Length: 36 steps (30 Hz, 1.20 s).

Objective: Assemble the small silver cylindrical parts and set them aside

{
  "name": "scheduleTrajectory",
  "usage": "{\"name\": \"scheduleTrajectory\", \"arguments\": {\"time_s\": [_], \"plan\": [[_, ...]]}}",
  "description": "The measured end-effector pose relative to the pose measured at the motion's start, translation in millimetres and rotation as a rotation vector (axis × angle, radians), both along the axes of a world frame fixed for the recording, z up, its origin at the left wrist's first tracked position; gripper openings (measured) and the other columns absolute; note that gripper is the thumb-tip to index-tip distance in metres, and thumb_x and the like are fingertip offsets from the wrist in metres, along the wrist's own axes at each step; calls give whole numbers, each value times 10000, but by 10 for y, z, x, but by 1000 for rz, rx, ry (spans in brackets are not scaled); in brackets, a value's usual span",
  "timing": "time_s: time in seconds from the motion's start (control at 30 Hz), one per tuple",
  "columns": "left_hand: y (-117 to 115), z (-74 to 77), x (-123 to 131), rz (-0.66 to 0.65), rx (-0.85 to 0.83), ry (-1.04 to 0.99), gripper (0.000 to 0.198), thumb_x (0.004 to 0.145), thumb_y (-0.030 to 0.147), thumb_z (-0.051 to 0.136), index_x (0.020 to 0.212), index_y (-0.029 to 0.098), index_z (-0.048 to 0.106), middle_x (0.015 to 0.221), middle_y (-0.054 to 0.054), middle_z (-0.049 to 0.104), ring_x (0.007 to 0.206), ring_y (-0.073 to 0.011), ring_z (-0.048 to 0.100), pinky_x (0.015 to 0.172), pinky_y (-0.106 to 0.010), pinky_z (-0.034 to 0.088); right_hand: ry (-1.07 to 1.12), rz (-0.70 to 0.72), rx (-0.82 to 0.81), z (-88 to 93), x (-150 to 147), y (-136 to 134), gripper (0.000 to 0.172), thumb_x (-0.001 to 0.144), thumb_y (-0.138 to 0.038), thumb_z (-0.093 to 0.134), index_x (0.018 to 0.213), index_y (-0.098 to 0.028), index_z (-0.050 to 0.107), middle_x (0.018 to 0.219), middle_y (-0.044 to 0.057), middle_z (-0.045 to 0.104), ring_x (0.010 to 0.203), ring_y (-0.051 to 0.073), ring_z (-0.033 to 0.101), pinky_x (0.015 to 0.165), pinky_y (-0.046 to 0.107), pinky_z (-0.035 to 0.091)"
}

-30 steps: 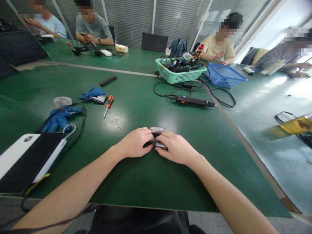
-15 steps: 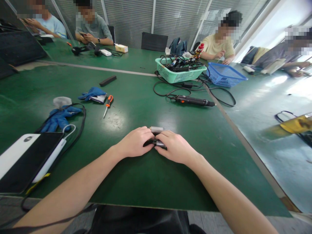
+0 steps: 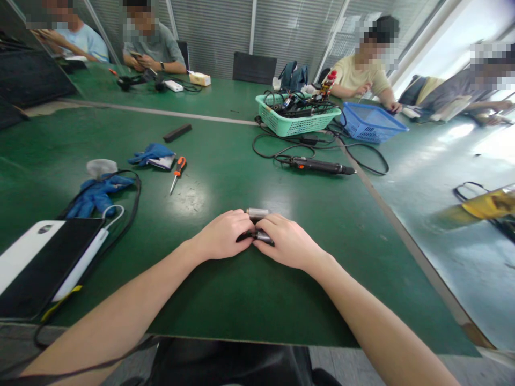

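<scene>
The left hand (image 3: 223, 234) and right hand (image 3: 289, 239) nearly meet, the right pinching a small dark-and-silver metal cylinder (image 3: 265, 237) between them; the left's grip is unclear. Just beyond their fingers, a bright silver metal cylinder (image 3: 258, 212) shows above the glossy green tabletop (image 3: 249, 300).

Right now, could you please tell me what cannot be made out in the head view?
- Head view: full shape of the small dark-and-silver cylindrical piece, hidden by fingers of the left hand and right hand.
- Head view: whether the silver metal cylinder touches it, hidden by fingers.
- Head view: lower contents of the light green plastic basket, mostly behind its wall.
- Head view: yellow see-through object, blurred, cut by the right edge.
</scene>
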<state>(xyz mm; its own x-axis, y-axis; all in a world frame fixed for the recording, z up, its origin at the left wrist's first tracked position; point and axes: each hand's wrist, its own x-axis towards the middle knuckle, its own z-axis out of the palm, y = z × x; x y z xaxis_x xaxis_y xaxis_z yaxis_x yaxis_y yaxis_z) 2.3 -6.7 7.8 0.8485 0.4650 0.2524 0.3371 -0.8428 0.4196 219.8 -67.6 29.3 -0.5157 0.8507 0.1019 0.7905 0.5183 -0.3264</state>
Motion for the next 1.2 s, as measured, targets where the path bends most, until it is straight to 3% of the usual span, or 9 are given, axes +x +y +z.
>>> {"name": "scheduleTrajectory", "arguments": {"time_s": [1.2], "plan": [[-4,11,3,-6,33,9,50,943,211,609,913,182,637,948,-45,666,918,-214,606,878,-364,473,12,-2,18,-52,8,16,181,1008,-370,583,1019,-195,625,1075,103,684,1027,263,625,873,390,511]]}}
